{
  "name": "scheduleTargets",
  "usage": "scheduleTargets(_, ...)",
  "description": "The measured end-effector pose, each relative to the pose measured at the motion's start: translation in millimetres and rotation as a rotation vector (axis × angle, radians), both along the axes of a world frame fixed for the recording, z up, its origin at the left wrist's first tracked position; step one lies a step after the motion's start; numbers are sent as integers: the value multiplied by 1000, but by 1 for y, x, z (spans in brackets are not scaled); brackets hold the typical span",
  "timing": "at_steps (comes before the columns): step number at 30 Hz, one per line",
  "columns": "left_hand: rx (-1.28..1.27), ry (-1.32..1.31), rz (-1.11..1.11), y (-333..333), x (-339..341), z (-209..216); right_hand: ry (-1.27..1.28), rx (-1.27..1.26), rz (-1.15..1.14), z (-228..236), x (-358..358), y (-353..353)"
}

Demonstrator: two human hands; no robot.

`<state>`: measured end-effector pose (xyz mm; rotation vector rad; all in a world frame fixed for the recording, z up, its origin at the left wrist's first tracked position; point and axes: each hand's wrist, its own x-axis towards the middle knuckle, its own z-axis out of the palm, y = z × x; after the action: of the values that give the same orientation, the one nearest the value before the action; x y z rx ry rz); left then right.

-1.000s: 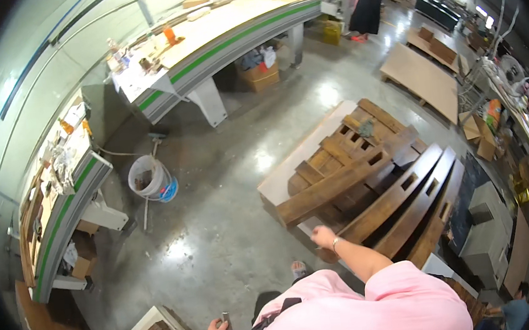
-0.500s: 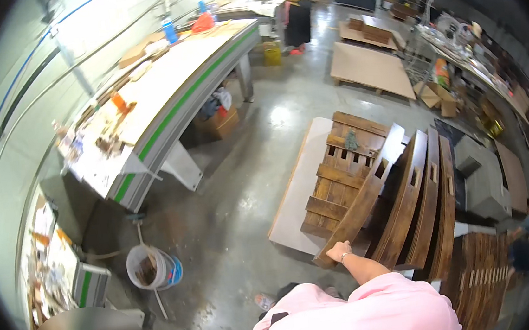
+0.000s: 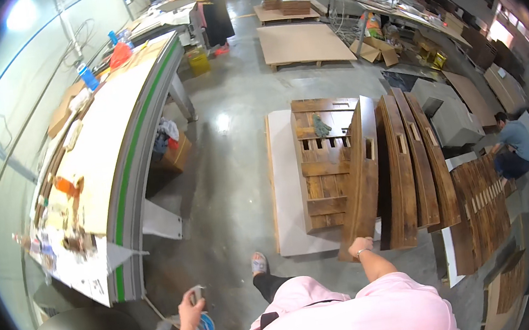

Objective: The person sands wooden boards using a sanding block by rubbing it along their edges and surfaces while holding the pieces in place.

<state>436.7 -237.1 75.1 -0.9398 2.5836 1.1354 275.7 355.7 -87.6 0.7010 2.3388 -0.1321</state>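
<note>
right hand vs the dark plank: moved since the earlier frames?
No. The right hand grips the near end of the leaning dark plank, as in both earlier frames; only the camera swung, so the pale board shifted in view.

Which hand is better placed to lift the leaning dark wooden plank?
Right. The right hand already grips the dark wooden plank's lower end; the left hand holds a small grey tool, away from it.

A pink short-sleeved shirt (image 3: 361, 311), a dark strap across it, dark trousers and a grey sandal (image 3: 259, 265).
</note>
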Motion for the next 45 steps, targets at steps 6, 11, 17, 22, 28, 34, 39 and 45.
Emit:
scheduleTargets(6,-68,-328,-200,-62,-75,-4,-4,-144,-97,31,-83,-96)
scheduleTargets(11,-80,-247,-48,-137,-117,-30,121,-612,194,0,-202,-203)
scheduleTargets(17,-26,-473,-188,-199,-206,-55,261,-897,244,59,-303,-317)
scheduleTargets(22,152,-496,-285,-268,-307,-95,183,-773,299,42,-333,-322)
scheduleTargets(28,-39,-584,-529,-331,-497,-131,36,-385,71,-26,-338,-251)
scheduleTargets(34,-221,-414,-805,-262,-784,-113,269,-431,-372,17,-432,-252)
scheduleTargets(39,-77,-68,-875,-131,-999,-65,549,-755,-601,46,-546,-309)
scheduleTargets(45,-6,21,-1188,32,-1118,1,437,-647,-390,-4,-631,-286)
